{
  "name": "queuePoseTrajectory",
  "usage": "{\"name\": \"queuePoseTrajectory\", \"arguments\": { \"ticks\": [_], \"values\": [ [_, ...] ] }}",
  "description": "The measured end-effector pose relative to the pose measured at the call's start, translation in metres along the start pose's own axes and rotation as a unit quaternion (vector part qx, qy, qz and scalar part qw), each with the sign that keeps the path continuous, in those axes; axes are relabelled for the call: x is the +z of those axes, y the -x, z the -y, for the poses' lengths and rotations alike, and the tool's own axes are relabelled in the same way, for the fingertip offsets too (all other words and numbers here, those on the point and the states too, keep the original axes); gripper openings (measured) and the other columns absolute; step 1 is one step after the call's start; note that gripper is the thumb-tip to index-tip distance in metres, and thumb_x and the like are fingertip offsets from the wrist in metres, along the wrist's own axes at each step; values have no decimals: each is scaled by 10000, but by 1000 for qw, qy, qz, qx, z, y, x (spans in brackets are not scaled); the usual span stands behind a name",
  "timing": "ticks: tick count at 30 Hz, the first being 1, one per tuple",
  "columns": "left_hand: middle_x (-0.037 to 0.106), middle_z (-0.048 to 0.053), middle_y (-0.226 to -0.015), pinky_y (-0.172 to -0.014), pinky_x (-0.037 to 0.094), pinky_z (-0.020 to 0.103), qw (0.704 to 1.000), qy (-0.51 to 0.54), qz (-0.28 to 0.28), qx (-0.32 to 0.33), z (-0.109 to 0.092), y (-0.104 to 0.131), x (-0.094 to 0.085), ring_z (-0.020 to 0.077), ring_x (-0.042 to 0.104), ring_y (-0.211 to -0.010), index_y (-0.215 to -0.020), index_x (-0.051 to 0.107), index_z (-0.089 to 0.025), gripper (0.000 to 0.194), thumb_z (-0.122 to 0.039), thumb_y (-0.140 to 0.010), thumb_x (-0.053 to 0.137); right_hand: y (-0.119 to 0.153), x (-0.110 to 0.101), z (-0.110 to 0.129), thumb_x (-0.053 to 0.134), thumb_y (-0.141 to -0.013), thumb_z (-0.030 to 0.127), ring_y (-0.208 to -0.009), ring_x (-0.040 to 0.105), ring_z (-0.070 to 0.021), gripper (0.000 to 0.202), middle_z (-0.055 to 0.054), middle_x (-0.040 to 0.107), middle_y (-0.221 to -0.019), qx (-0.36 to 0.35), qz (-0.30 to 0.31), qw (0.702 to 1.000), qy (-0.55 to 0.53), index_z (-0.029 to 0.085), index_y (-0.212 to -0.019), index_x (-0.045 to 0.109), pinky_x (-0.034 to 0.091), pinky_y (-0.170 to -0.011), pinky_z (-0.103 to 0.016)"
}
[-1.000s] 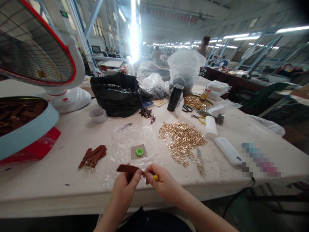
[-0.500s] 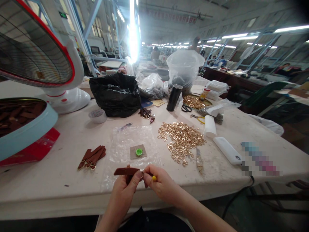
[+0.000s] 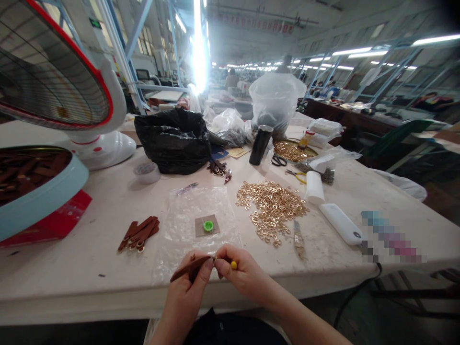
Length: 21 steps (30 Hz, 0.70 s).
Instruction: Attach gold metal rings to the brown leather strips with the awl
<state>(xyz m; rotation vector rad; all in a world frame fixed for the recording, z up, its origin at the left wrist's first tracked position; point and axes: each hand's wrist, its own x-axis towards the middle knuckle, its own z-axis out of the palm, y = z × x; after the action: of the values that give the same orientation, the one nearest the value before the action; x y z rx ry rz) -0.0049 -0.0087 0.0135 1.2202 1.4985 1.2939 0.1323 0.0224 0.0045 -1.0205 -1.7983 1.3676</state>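
Observation:
At the table's front edge, my left hand [image 3: 192, 282] is closed round a brown leather strip [image 3: 189, 270] that points to the left. My right hand [image 3: 239, 270] meets it at the strip's right end, fingers pinched; a yellow-tipped tool [image 3: 234, 265] sticks out of its grip. What lies between the fingertips is too small to make out. Beyond the hands, a green round cap [image 3: 208, 226] rests on a small grey-brown square on a clear plastic sheet [image 3: 183, 211]. Brown strips with rings [image 3: 140, 233] lie to the left, and gold rings [image 3: 271, 206] are heaped to the right.
A fan [image 3: 104, 105] and a pale blue tin of brown strips [image 3: 43, 199] stand at the left. Behind are a black bag [image 3: 172, 143] and a black cylinder [image 3: 260, 145]. A white device [image 3: 340, 224] and a blade-like tool [image 3: 298, 239] lie at the right.
The brown strip has tilted, its left end now lower and nearer the table edge. Both hands remain together, with slightly shifted fingers. The view has moved a little.

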Motion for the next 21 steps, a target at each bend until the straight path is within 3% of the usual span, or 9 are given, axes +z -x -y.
{"name": "queuePoseTrajectory", "arguments": {
  "ticks": [6, 12, 17, 21],
  "values": [
    [455, -52, -518, -435, 289, 235, 999, 35, -14, -31, 2, 5, -2, 106, 360, -442, -692, 601, -193, 164, -352, -721, 577, 3, 1, -3, 438, -843, 225, -648, 499, -147, 134, -30, 545, -700, -138, -66, 968, 200, 175, -791, 552, 377, -597, -255],
    [574, -12, -632, -455, 331, 242, 999, 15, -45, -17, 6, 9, 1, 147, 500, -549, -711, 583, -210, 116, -326, -721, 572, 3, 3, 1, 392, -877, 236, -625, 506, -134, 177, -13, 556, -681, -98, -22, 977, 186, 188, -799, 543, 386, -579, -232],
    [573, -10, -647, -540, 407, 253, 998, 5, -62, 29, 6, 14, 6, 165, 536, -607, -681, 591, -219, 106, -299, -737, 550, 3, 6, -4, 389, -870, 228, -650, 515, -160, 170, -45, 560, -727, -132, -47, 965, 222, 182, -834, 549, 388, -582, -257],
    [563, -16, -619, -464, 374, 236, 998, 30, -48, -15, 10, 11, 4, 137, 485, -520, -698, 592, -204, 105, -304, -723, 572, 3, 5, -5, 404, -868, 229, -661, 527, -158, 161, -43, 575, -729, -126, -36, 967, 218, 181, -845, 556, 395, -599, -256]
  ]
}}
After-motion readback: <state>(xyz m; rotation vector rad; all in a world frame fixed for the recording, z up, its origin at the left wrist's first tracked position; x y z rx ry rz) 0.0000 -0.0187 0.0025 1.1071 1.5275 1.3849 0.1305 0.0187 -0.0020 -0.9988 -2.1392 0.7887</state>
